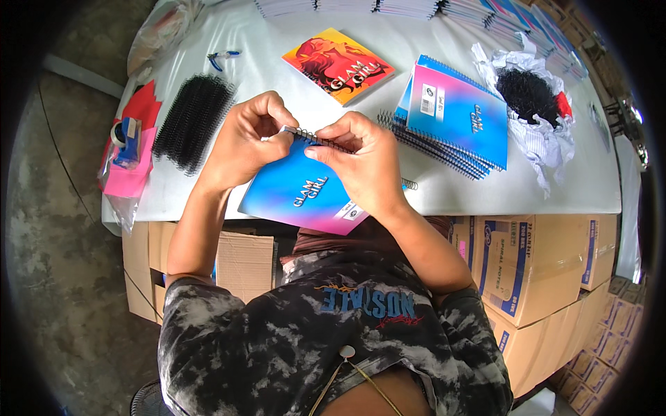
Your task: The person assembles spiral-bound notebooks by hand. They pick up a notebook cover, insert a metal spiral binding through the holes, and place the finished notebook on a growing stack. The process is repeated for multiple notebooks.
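You hold a notebook (pixel 277 187) aslant at the tabletop's (pixel 454 197) near edge, its blue cover fading to pink, its pink corner jutting past that edge. The fingers (pixel 279 145) of your left hand (pixel 243 135) pinch the black coil (pixel 303 134) at one end; those of your right hand (pixel 368 166) grip the notebook's coiled side, hiding part of the cover. Black coils (pixel 191 121) lie toward the left edge, pliers (pixel 218 59) beyond. A notebook stack (pixel 451 104) and crumpled paper (pixel 551 142) crowd the right; a red-and-yellow book (pixel 336 64) lies past your hands.

We see lettering on the central blue-pink notebook (pixel 295 184), twelve-o'clock red-yellow notebook (pixel 338 66), two-o'clock notebook stack (pixel 454 118), four-o'clock cartons (pixel 510 267) and six-o'clock shirt (pixel 333 329).
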The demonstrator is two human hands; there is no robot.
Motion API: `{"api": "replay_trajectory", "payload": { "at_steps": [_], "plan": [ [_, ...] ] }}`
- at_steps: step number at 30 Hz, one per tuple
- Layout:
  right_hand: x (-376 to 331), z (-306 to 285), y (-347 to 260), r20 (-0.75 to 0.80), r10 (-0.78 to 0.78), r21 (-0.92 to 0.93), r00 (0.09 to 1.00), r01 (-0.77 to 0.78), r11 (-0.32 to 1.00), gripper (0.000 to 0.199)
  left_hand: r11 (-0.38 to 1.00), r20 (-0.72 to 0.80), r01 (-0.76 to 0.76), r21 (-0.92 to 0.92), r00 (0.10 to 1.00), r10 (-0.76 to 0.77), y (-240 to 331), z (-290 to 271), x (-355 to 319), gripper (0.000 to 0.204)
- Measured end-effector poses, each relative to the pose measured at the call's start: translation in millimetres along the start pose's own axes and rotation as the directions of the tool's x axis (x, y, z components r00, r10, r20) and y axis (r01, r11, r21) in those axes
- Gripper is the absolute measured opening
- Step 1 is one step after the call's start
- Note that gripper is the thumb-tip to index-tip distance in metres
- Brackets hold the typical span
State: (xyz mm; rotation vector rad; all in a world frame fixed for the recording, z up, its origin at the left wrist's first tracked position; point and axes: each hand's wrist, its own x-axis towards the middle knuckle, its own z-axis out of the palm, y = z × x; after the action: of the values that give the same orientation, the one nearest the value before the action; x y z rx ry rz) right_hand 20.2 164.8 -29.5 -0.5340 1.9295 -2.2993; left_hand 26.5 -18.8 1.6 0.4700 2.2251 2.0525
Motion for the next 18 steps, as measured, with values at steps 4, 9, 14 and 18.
{"api": "replay_trajectory", "payload": {
  "at_steps": [4, 9, 14, 18],
  "plan": [
    [-4, -5, -3, -0.093, -0.073, -0.023, 0.993, 0.072, 0.997, 0.019, 0.992, 0.0, 0.04, 0.123, 0.999, -0.04, 10, 3, 9, 0.021],
    [-7, -62, -39, -0.354, -0.418, 0.056, 0.837, 0.465, 0.884, 0.025, 0.789, 0.032, -0.178, 0.588, 0.98, 0.198, 46, 25, 16, 0.034],
    [-20, -178, -31, -0.689, -0.533, -0.396, 0.49, 0.361, 0.844, 0.054, 0.86, -0.49, -0.341, 0.379, 0.714, 0.499, 44, 72, 83, 0.034],
    [-29, -232, 39, -0.826, -0.276, -0.163, 0.491, 0.262, 0.951, 0.07, 0.73, -0.416, -0.243, 0.639, 0.689, 0.594, -33, 132, 123, 0.044]
  ]
}}
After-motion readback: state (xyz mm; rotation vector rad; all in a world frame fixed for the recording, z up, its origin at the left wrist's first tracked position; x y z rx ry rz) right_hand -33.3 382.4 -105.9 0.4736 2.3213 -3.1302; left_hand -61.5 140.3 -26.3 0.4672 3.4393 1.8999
